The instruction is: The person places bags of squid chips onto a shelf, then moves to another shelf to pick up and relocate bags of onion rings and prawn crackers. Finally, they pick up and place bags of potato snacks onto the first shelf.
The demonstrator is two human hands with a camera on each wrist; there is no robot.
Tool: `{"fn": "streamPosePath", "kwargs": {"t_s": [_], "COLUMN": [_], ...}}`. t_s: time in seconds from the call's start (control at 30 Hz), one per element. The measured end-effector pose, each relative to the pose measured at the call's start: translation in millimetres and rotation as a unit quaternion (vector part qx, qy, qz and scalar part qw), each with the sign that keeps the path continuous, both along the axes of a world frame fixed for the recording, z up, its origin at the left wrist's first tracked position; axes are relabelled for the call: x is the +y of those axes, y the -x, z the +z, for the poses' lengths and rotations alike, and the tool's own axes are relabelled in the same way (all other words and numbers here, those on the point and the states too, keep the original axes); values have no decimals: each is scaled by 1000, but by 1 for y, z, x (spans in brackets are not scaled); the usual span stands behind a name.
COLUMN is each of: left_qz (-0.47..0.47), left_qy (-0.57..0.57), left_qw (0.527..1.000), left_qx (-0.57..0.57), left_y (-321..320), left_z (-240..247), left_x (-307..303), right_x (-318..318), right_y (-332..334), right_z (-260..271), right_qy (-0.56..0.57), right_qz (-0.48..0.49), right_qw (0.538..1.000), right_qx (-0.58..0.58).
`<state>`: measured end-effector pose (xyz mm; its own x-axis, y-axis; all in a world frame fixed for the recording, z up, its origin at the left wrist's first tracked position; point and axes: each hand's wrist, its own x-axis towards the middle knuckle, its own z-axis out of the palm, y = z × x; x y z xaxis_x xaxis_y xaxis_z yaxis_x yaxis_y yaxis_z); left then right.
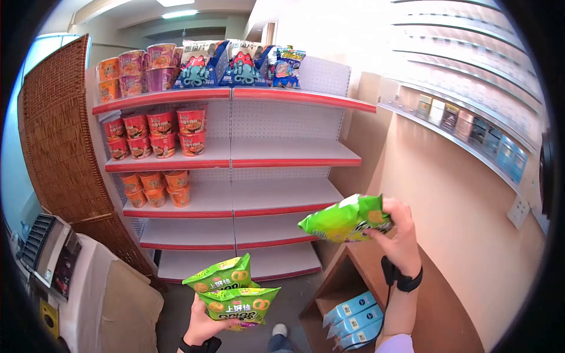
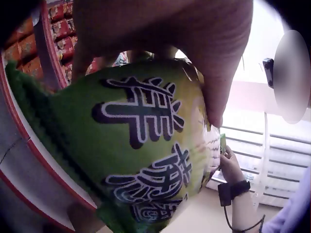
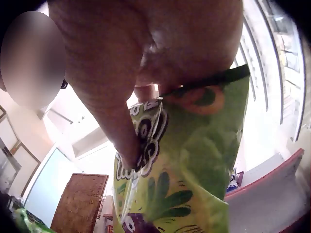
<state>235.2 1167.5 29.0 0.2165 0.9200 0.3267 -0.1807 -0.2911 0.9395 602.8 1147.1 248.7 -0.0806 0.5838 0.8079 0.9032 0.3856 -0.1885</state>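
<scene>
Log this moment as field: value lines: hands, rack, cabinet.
left hand: holds at least two glossy green plastic snack bags, one overlapping another
right hand: grips one green-and-yellow plastic snack bag
background: white shelf rack with red edges
top shelf: purple and orange round cups, blue-and-white snack bags
second shelf, left: red round cups
third shelf, left: orange round cups
lower right: brown wooden cabinet holding light-blue boxes

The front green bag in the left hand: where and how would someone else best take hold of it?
Probably by the upper right corner of the front green bag, pinched from the right: it juts past the bag behind, and the edge there looks flat. The left hand grips the lower left, thumb across the front, leaving that side free.
</scene>
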Motion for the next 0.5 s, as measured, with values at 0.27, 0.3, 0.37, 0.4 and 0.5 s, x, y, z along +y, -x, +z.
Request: {"fn": "streamPosePath", "kwargs": {"t_s": [0.27, 0.3, 0.37, 0.4, 0.5], "left_qz": [106, 113, 114, 119, 115], "left_qy": [-43, -46, -36, -34, 23], "left_qw": [993, 992, 991, 991, 990], "left_qx": [25, 20, -54, -55, -72], "left_y": [-48, -58, -70, -74, -82], "left_z": [-24, -21, -9, -5, 6], "left_x": [156, 172, 195, 205, 232], "right_x": [157, 178, 218, 236, 277], "right_y": [-70, -76, -84, -88, -98], "right_z": [53, 60, 67, 72, 79], "right_qy": [-5, 19, 31, 40, 35], "right_qz": [47, 56, 77, 81, 82], "right_qw": [999, 998, 996, 996, 996], "right_qx": [19, 22, 27, 5, -23]}}
